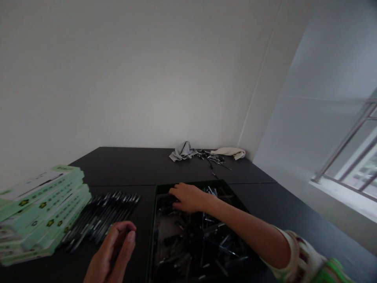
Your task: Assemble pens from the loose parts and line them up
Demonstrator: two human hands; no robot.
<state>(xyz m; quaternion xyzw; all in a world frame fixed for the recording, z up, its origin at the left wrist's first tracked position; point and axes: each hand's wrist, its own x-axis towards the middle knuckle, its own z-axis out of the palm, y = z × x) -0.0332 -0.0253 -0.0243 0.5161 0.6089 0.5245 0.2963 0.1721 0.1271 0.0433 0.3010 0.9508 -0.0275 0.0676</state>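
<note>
The right hand (188,197) rested among jumbled pens (203,236) in the tray (153,226), its grip too dim to tell, while the left hand (110,251), its grip loosely parted, hung close to laid-out pens (106,216), which a careless sweep could have scattered.

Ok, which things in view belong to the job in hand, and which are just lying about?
Job in hand:
dark tray, right hand inside
loose dark pieces in it
row of black pens, left hand nearby
green boxes, probably

Lying about, apparently:
grey cloth
pale cloth
far heap of thin pieces
</note>
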